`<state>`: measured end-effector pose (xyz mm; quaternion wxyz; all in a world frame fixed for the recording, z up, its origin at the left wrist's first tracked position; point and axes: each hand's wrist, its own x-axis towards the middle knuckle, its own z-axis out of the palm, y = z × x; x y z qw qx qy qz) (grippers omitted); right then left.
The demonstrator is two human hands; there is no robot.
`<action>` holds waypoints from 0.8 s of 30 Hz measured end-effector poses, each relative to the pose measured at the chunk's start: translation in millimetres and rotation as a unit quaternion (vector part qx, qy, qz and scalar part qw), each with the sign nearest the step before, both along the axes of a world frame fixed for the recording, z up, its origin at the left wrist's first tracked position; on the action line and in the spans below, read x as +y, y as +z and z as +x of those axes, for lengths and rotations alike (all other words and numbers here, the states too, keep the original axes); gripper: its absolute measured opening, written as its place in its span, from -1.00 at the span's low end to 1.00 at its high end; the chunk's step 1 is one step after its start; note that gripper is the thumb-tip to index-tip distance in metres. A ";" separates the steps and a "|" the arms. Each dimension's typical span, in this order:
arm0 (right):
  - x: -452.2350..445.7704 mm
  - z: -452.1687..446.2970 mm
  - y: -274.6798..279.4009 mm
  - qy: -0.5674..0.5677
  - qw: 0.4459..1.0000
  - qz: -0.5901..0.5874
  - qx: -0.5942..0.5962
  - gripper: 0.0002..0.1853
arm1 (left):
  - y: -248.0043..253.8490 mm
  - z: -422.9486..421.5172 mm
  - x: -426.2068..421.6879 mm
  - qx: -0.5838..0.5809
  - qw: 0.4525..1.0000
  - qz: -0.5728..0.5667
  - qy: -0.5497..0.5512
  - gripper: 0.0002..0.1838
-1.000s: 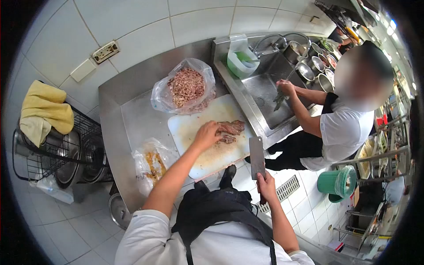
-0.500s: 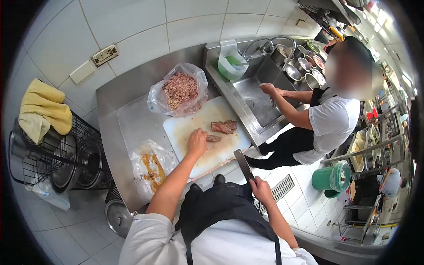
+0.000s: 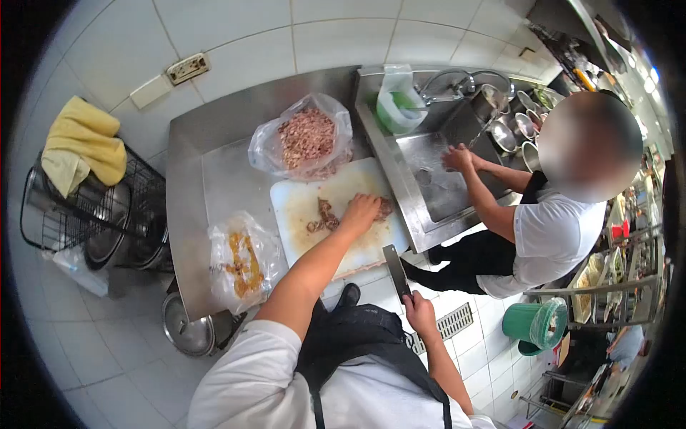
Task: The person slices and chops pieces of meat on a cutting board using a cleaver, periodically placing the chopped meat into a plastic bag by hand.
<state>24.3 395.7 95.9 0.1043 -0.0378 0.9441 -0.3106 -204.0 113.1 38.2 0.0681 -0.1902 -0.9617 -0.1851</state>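
Observation:
On the white cutting board (image 3: 293, 207) my left hand (image 3: 363, 209) rests on a dark piece of meat (image 3: 385, 209), its fingers bent over it and partly hiding it. Smaller meat pieces (image 3: 325, 217) lie just left of that hand. My right hand (image 3: 419, 314) is wrapped round the handle of a cleaver (image 3: 396, 272), whose blade points up and away from me off the board's near right side. Behind the board stands an open plastic bag of chopped meat (image 3: 306, 139). Another clear bag with yellow contents (image 3: 245, 264) lies to the left.
At the sink (image 3: 436, 179) on the right, a person (image 3: 550, 229) holds both hands under the tap. A green bin (image 3: 525, 323) stands on the floor at right. Yellow cloths (image 3: 89, 143) hang over a wire rack (image 3: 71, 211) at left.
My left hand has moved right, from the smaller piece to the larger meat. Small pieces now lie apart on the board's left part. The cleaver stays in my right hand, below the board.

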 end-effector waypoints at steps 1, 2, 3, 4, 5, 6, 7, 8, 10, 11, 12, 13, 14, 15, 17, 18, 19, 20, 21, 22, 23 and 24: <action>2.1 -2.4 -1.6 0.003 1.000 -0.009 0.002 -0.70 | 4.6 -5.5 1.6 -0.031 0.999 -0.013 0.002 -0.57; 5.7 -3.3 -7.8 0.002 1.000 -0.014 -0.001 -0.70 | 10.2 -10.6 3.0 -0.062 0.998 -0.027 0.002 -0.60; 7.8 -5.1 -11.0 0.005 1.000 -0.016 0.000 -0.70 | 14.3 -13.2 0.9 -0.093 0.995 -0.040 0.001 -0.63; 8.4 -8.1 -12.8 0.004 1.000 -0.019 -0.010 -0.70 | 17.5 -13.7 -4.3 -0.089 0.996 -0.026 0.013 -0.64; 8.5 -12.7 -15.1 0.004 1.000 -0.022 -0.020 -0.71 | 20.5 -13.2 -10.7 -0.085 0.996 -0.012 0.027 -0.65; 9.2 -18.1 -18.8 0.026 0.999 -0.020 -0.020 -0.72 | 25.0 -8.4 -17.4 -0.081 0.996 0.002 0.042 -0.65; 7.3 -23.8 -23.5 0.045 0.998 -0.036 -0.009 -0.72 | 29.6 -1.9 -24.6 -0.077 0.995 0.037 0.045 -0.66; 6.4 -28.9 -27.1 0.058 0.998 -0.030 -0.024 -0.73 | 34.9 4.6 -31.7 -0.070 0.994 0.073 0.048 -0.67; 0.1 -40.6 -22.7 0.084 0.996 -0.030 -0.031 -0.73 | 31.4 16.7 -46.3 -0.025 0.986 0.140 0.087 -0.70; -4.0 -44.3 -20.8 0.097 0.994 -0.038 -0.025 -0.73 | 27.0 26.4 -58.0 0.011 0.978 0.170 0.124 -0.71; -8.0 -47.0 -19.2 0.110 0.993 -0.046 -0.019 -0.73 | 22.3 37.5 -70.1 0.048 0.966 0.199 0.160 -0.73; -11.7 -50.6 -19.1 0.119 0.992 -0.044 -0.026 -0.73 | 20.9 50.7 -81.8 0.043 0.956 0.183 0.225 -0.74; -15.1 -53.1 -19.1 0.127 0.990 -0.042 -0.033 -0.73 | 19.0 65.9 -92.0 0.037 0.942 0.166 0.288 -0.76; -17.0 -53.3 -19.8 0.134 0.989 -0.039 -0.041 -0.73 | 17.1 82.1 -102.1 -0.019 0.943 0.150 0.297 -0.74; -20.1 -53.4 -27.8 0.147 0.987 -0.048 -0.051 -0.72 | 15.3 110.9 -113.8 -0.130 0.934 0.117 0.312 -0.71; -22.6 -54.4 -30.6 0.157 0.985 -0.048 -0.058 -0.71 | 12.8 120.8 -110.4 -0.109 0.940 0.125 0.299 -0.73; -27.3 -57.6 -30.4 0.166 0.983 -0.048 -0.062 -0.70 | 8.9 128.1 -107.2 -0.085 0.945 0.132 0.286 -0.75; -31.1 -58.4 -29.0 0.173 0.982 -0.047 -0.052 -0.69 | 5.5 129.7 -106.0 -0.059 0.950 0.141 0.272 -0.77; -35.7 -61.4 -29.4 0.177 0.982 -0.045 -0.054 -0.69 | 1.6 129.7 -103.1 -0.050 0.956 0.122 0.262 -0.79; -40.2 -63.0 -30.1 0.182 0.981 -0.043 -0.058 -0.69 | -3.3 129.7 -98.9 -0.042 0.961 0.104 0.252 -0.80; -45.2 -65.4 -31.3 0.186 0.980 -0.041 -0.062 -0.68 | -8.6 127.6 -97.2 -0.034 0.966 0.087 0.243 -0.82; -49.8 -67.7 -33.3 0.197 0.978 -0.034 -0.059 -0.69 | -12.7 128.2 -95.3 -0.014 0.970 0.065 0.235 -0.85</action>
